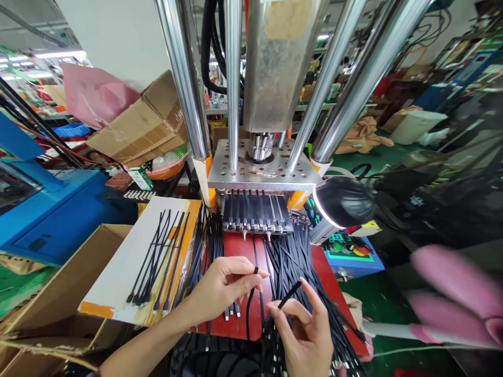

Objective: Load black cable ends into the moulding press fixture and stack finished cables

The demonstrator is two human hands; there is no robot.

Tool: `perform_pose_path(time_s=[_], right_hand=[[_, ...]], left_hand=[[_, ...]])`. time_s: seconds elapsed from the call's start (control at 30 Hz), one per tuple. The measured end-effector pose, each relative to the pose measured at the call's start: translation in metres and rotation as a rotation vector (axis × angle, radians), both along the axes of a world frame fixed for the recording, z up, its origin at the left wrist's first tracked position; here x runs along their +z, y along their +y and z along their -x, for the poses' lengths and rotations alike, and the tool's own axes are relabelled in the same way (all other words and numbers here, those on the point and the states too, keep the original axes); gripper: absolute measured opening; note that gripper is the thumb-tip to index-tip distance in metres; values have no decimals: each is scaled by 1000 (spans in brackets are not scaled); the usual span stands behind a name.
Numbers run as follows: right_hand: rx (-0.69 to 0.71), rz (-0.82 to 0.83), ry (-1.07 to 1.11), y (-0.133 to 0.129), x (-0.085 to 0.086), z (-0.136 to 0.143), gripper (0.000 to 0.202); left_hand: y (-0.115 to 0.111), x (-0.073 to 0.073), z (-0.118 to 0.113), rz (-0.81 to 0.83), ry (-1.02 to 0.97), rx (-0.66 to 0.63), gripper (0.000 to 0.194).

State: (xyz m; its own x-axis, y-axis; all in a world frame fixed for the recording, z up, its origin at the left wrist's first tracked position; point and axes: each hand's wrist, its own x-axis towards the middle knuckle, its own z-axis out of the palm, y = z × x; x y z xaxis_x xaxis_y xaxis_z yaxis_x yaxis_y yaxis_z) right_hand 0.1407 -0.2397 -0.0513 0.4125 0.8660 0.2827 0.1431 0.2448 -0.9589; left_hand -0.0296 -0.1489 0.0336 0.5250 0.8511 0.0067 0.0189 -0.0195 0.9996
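My left hand [220, 285] is closed in a pinch over the red work surface [231, 329], with a flat black cable [249, 311] hanging down from its fingers. My right hand [304, 335], lower and to the right, grips a short visible length of black cable [290, 294] between thumb and fingers. Whether both hands hold one and the same cable, I cannot tell. A loose pile of black cables [298, 262] spreads beneath and behind my right hand. Beyond the hands, a metal fixture [257, 214] carries a row of black cables under the press plate [263, 175].
Several black cables lie on a white board [113, 277] at left, above an open cardboard box [66, 293]. Steel columns [184, 78] frame the press. A black lamp [346, 201] stands at right, near a blurred pink fan [451, 293].
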Motion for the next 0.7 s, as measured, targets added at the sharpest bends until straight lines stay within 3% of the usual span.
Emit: perform_pose_path(time_s=[0.17,0.37,0.5,0.6,0.7], right_hand=[[298,-16,-139,8,17,-1,11],[337,-22,-166,19,27,7,9],[366,32,-177,27,23,12,31],[462,166,-184,23,12,18,33],[665,277,-245,16,8,16,22]], left_hand=[[6,1,0,167,-136,-70,37],[13,6,-1,38,-83,-58,39],[21,7,-2,-160,11,-42,41],[40,10,-5,-209,22,5,42],[76,10,-11,-241,22,77,37]])
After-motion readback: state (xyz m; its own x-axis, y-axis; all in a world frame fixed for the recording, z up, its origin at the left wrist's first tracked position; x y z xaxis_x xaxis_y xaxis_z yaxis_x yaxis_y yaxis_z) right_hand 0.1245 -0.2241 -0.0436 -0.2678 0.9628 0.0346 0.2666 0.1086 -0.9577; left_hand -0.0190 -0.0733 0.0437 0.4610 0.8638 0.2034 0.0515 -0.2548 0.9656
